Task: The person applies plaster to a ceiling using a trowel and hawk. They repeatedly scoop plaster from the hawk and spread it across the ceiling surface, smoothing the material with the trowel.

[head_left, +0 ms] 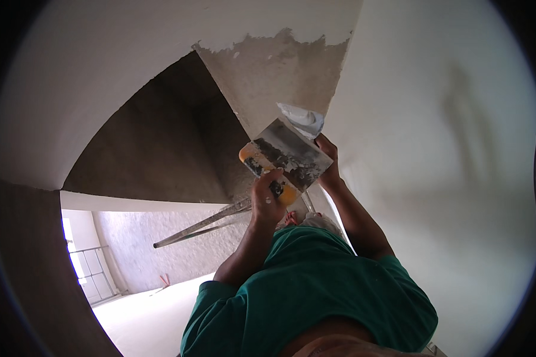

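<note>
My left hand is closed round the orange-and-black handle of a plastering trowel. The wide metal blade is tilted and smeared with dark and pale residue. At its far right edge is my right hand, its fingers curled and partly hidden by the blade. A lump of white putty sits just beyond the blade, above my right hand. Whatever tool carries the putty, and what my right fingers grip, is hidden behind the trowel.
Ahead, a grey unpainted patch borders white plaster. A smooth white wall rises close on my right. To the left, a dark recess has a curved edge. Long poles slant below it, and a metal railing stands farther left.
</note>
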Motion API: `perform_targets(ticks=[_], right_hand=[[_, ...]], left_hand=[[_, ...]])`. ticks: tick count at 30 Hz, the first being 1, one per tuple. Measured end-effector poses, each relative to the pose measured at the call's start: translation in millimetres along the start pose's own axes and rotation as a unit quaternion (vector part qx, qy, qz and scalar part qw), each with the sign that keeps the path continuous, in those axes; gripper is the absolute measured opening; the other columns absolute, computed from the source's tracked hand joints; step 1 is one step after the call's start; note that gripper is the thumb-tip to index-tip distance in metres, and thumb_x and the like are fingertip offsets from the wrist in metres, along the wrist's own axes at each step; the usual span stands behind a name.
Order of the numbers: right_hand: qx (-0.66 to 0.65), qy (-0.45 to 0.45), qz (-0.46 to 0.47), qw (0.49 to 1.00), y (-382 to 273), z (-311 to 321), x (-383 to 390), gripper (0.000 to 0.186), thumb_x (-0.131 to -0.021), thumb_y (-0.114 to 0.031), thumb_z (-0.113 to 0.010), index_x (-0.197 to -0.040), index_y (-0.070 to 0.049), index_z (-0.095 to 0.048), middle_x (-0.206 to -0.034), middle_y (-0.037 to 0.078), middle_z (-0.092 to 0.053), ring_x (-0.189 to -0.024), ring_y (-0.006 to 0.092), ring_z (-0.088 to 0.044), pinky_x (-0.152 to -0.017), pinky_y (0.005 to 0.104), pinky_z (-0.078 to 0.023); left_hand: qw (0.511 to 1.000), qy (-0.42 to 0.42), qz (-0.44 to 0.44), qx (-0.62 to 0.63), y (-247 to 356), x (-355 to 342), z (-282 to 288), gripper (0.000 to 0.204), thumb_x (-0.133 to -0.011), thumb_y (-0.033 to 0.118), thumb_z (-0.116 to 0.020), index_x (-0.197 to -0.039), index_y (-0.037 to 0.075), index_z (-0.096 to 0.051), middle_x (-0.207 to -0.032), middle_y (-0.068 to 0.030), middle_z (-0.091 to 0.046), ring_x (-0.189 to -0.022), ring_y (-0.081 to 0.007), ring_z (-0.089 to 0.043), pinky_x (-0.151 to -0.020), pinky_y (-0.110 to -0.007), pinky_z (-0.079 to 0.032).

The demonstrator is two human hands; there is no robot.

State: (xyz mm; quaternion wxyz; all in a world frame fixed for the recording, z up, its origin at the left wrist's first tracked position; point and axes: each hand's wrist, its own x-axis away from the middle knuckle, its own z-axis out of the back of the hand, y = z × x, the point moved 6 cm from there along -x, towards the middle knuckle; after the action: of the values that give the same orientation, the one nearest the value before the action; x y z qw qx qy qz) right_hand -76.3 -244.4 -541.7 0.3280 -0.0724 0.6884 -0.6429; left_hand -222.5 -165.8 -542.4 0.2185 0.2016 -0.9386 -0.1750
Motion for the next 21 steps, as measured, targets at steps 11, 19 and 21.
perform_targets(ticks=[11,19,21], right_hand=[[0.378,-0.033,0.174,0.909,35,61,7,0.04,-0.078,0.004,-0.065,-0.117,-0.003,-0.06,-0.105,0.017,-0.064,-0.095,0.035,-0.061,-0.082,0.0419,-0.05],[0.285,-0.071,-0.102,0.95,165,115,130,0.021,-0.074,-0.01,-0.072,-0.083,0.003,-0.058,-0.083,0.025,-0.061,-0.079,0.0461,-0.058,-0.072,0.0496,-0.046],[0.275,-0.077,-0.174,0.942,177,135,167,0.017,-0.074,-0.011,-0.073,-0.078,0.001,-0.061,-0.074,0.02,-0.064,-0.069,0.0362,-0.063,-0.065,0.045,-0.049]], left_hand=[[0.987,-0.124,-0.098,0.023,17,-5,-29,0.035,-0.081,0.004,-0.057,-0.115,0.001,-0.055,-0.105,-0.0109,-0.063,-0.096,-0.0263,-0.063,-0.087,-0.04,-0.051],[0.862,0.021,-0.446,-0.24,203,-13,-103,0.033,-0.082,0.002,-0.065,-0.114,0.001,-0.057,-0.109,-0.0105,-0.062,-0.101,-0.0254,-0.061,-0.089,-0.038,-0.049],[0.819,-0.001,-0.5,-0.282,251,-13,-163,0.029,-0.083,0.008,-0.068,-0.11,0.0,-0.06,-0.108,-0.0095,-0.064,-0.097,-0.0181,-0.06,-0.084,-0.034,-0.048]])
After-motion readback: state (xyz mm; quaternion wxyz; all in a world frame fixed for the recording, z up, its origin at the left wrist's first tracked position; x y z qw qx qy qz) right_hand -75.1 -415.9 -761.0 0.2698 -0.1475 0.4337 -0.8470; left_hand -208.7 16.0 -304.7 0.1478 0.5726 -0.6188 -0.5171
